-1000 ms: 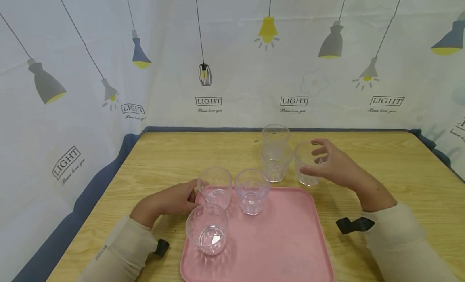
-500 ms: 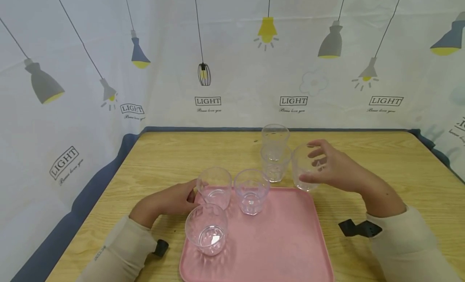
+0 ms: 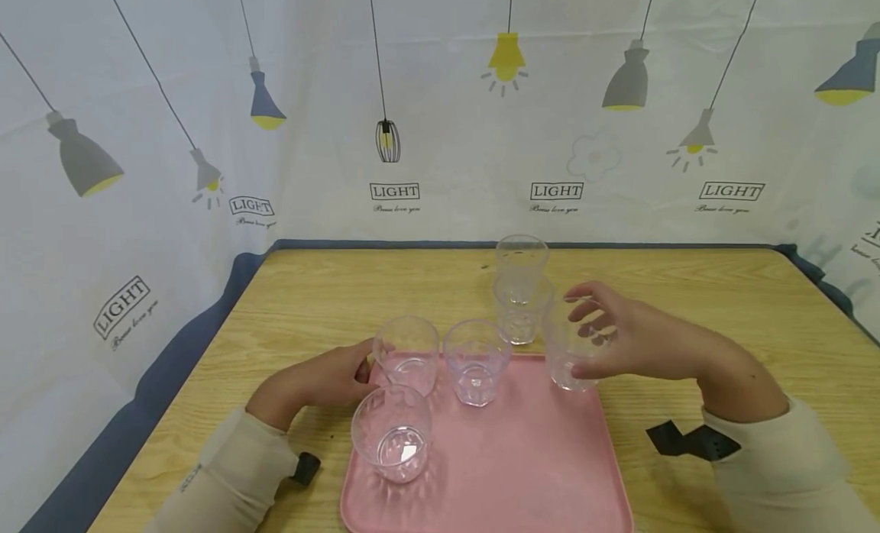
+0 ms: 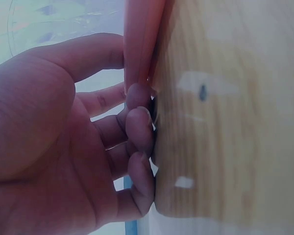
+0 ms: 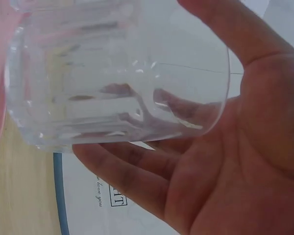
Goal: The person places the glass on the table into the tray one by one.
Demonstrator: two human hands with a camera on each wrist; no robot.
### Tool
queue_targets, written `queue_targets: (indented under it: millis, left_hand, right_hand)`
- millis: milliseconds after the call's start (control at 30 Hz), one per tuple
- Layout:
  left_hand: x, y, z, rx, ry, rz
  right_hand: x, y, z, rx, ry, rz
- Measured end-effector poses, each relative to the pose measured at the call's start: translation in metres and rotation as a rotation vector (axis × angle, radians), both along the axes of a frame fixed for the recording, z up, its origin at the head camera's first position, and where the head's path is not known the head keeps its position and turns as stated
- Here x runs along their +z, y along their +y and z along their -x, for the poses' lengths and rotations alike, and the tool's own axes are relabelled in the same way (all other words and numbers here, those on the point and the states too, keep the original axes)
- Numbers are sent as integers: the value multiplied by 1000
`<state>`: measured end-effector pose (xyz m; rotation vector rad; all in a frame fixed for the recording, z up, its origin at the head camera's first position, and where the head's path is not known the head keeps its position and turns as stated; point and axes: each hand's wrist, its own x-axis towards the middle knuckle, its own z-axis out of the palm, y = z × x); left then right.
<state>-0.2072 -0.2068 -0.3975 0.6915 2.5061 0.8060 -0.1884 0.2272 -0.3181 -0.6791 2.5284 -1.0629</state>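
Observation:
My right hand grips a clear plastic cup between thumb and fingers, over the back right corner of the pink tray. In the right wrist view, the thumb and fingers lie on opposite sides of this ribbed cup. My left hand holds the tray's left edge; the left wrist view shows the thumb and curled fingers at the pink rim. On the tray stand three clear cups: one at back left, one at back middle and one nearer.
Behind the tray, two more clear cups stand on the wooden table, a nearer one and a farther one. A white curtain with printed lamps hangs along the table's back and sides.
My right hand has brought its cup from the table beside the other back cups toward me, to the tray's back right corner. The left hand has stayed at the tray edge.

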Motion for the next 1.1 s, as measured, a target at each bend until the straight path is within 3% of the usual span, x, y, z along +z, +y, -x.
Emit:
queue_targets:
  millis: [333,667,1100]
  left_hand:
    - [1,0,0,4,-8,2]
    - [-2,-1,0,7,-8,9]
    - [-1,0,0,11,-8,9]
  right_hand:
    - [-1,-6,-10,136,-56,-45]
    - [0,-19,-21,174,-49,-53]
    - [-4,-38,-33,282,33,-32]
